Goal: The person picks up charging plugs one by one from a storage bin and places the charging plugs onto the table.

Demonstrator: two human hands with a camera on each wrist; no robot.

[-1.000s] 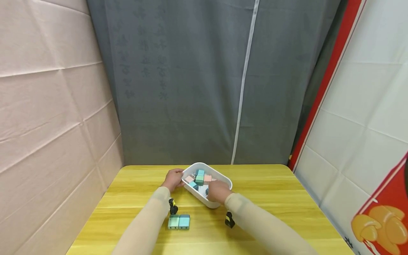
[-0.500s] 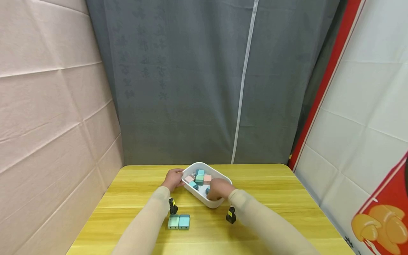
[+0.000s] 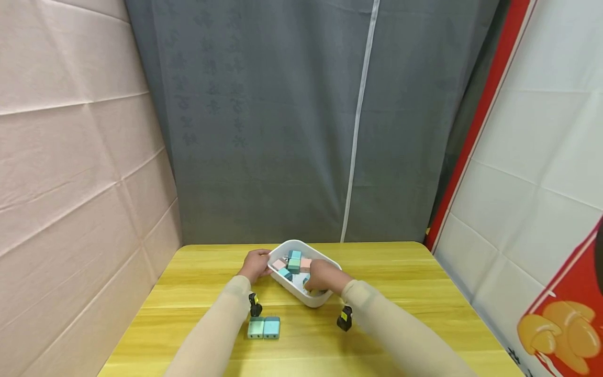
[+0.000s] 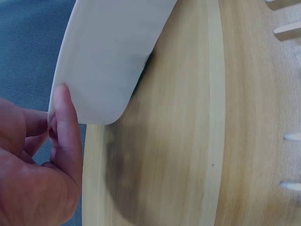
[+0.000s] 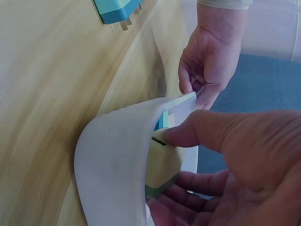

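A white plastic bin stands on the table, with several pink, green and blue wall chargers inside. My left hand pinches the bin's left end at the rim; the left wrist view shows the thumb lying along its outer wall. My right hand reaches into the near right part of the bin. In the right wrist view, its thumb and fingers grip a pale yellow-green charger with a dark slot, still within the walls. Most of the bin's contents are hidden there.
In front of the bin, a green charger and a blue charger stand side by side on the wooden table. Metal prongs show in the right wrist view. A grey curtain hangs behind the table's far edge.
Inside the bin my right hand has shifted slightly to the right, its wrist turning a little. The left hand and the bin stay in place.
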